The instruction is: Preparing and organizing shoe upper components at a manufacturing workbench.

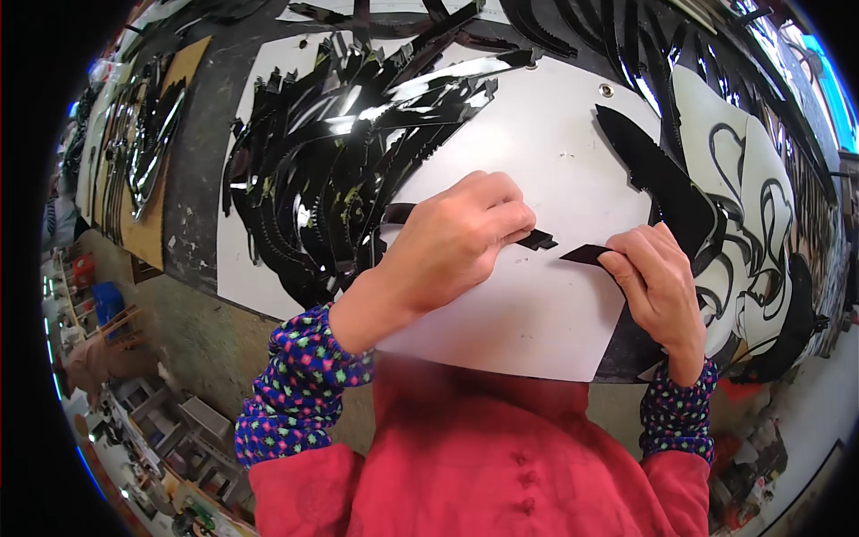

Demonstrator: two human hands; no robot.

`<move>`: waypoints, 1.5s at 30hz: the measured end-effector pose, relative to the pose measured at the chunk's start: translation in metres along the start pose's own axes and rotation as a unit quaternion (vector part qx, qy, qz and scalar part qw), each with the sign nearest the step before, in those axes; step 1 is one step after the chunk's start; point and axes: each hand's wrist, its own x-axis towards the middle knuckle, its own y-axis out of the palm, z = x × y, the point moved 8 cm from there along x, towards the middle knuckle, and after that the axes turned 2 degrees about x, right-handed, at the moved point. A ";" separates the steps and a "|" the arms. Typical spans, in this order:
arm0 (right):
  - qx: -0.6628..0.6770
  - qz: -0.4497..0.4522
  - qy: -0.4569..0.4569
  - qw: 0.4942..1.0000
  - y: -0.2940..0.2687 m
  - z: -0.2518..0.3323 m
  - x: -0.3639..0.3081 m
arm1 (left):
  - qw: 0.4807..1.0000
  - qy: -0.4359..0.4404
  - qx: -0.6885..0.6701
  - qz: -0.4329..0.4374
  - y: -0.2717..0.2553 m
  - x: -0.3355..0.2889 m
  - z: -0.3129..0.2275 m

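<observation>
About the white sheet (pixel 555 309), the left hand (pixel 461 233) (nine o'clock) and right hand (pixel 655 285) (four o'clock) each pinch a black strip (pixel 583 255), likely light, flexible, best held near its end.

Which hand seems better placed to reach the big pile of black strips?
Probably the left hand: it's nearer the pile of black strips, while the right hand is at the right edge of the white sheet. Each holds a black piece.
</observation>
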 end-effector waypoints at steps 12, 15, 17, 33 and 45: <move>0.016 0.052 0.029 0.998 0.028 -0.002 0.016 | 0.998 -0.029 -0.049 0.009 0.003 0.009 0.011; 0.020 0.056 0.043 0.997 0.031 -0.006 0.018 | 0.998 -0.027 -0.048 0.015 0.003 0.009 0.012; 0.015 0.060 0.050 0.997 0.032 -0.006 0.019 | 0.998 -0.031 -0.053 0.019 0.004 0.009 0.013; 0.003 0.075 0.076 0.994 0.033 -0.011 0.022 | 0.995 -0.055 -0.069 0.035 0.005 0.013 0.017; -0.021 0.060 0.064 0.996 0.034 -0.011 0.025 | 0.996 -0.057 -0.051 0.044 0.006 0.016 0.020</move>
